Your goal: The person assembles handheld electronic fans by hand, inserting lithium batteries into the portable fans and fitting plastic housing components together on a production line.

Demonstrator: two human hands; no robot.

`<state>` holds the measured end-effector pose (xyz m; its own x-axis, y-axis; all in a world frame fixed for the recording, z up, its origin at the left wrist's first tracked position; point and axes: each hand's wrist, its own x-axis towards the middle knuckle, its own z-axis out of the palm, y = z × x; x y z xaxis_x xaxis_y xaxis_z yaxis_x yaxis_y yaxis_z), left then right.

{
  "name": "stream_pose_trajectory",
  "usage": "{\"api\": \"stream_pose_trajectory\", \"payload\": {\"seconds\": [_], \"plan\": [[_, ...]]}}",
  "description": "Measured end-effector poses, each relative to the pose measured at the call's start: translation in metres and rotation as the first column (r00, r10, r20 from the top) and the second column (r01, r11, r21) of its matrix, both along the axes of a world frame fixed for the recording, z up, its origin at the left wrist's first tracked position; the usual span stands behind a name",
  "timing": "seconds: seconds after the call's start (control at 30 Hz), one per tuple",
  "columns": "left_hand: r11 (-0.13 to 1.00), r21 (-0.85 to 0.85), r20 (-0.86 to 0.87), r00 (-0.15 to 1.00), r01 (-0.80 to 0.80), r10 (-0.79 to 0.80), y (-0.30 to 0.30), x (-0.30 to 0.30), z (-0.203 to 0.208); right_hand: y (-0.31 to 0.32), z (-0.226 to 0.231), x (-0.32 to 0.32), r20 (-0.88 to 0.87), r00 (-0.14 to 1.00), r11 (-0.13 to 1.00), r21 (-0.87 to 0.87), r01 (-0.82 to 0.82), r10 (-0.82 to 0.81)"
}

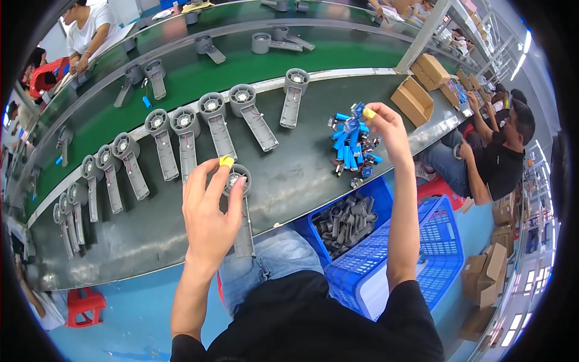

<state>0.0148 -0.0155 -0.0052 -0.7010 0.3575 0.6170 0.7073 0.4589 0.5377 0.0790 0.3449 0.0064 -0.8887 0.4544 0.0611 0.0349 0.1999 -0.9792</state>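
Observation:
My left hand is beside a grey fan housing, thumb and index finger spread near its round head. The housing lies at the bench's front edge, with its handle toward me. My right hand is raised at the right, finger and thumb pinched on a small blue circuit board with wires; whether a battery hangs from it I cannot make out. Below is a pile of blue batteries with wires and boards. Both hands wear a yellow finger cot.
Several grey fan housings stand in a row along the bench. Behind them runs a green conveyor with more housings. A blue crate of grey parts and another blue basket are right of my lap. Cardboard boxes and co-workers are beyond.

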Motion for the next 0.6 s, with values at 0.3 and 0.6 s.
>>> {"api": "stream_pose_trajectory", "payload": {"seconds": [0.3,0.6], "plan": [[0.996,-0.012,0.009,0.996,0.087,-0.087,0.009,0.002,0.012,-0.013,0.006,0.006,-0.158,0.986,0.981,-0.175,-0.078,0.05],[0.825,0.351,0.151,0.843,0.443,-0.517,0.011,-0.014,0.024,-0.093,0.009,-0.008,-0.333,0.795,0.696,-0.386,-0.605,0.507]]}}
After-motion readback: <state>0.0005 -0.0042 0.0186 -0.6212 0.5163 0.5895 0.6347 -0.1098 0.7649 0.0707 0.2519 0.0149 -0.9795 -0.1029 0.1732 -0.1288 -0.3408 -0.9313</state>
